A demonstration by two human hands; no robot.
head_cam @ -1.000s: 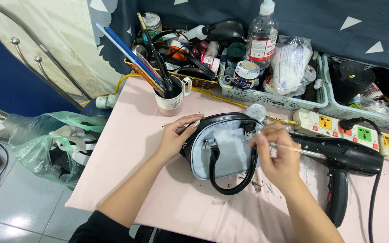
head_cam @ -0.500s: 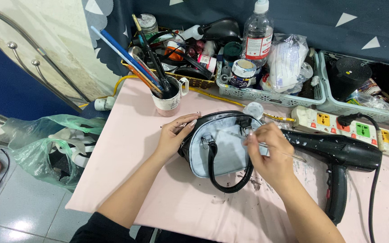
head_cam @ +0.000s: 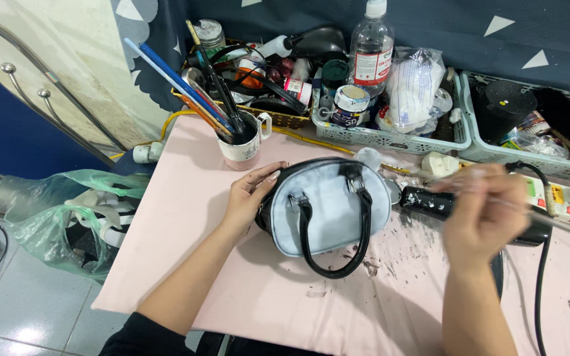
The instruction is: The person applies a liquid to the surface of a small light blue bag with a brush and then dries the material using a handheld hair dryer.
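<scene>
A small light-blue handbag (head_cam: 328,211) with black trim and black handles lies on the pink table (head_cam: 186,217). My left hand (head_cam: 249,194) rests against the bag's left end and holds it steady. My right hand (head_cam: 486,211) is blurred with motion to the right of the bag, above a black hair dryer (head_cam: 430,201) lying on the table. Its fingers are closed on a thin brush (head_cam: 549,221), which shows only as a faint streak pointing right. Dark flakes (head_cam: 371,264) are scattered on the table beside the bag.
A white mug (head_cam: 244,144) stuffed with brushes and pencils stands behind the bag. Pale plastic baskets (head_cam: 390,135) with jars, a clear bottle (head_cam: 371,46) and a bagged item line the back. A power strip (head_cam: 562,198) lies at the right. A green plastic bag (head_cam: 61,211) sits on the floor at left.
My right hand has drawn away from the bag's top to the right, over the hair dryer. My left hand stays on the bag, which looks a little more face-up.
</scene>
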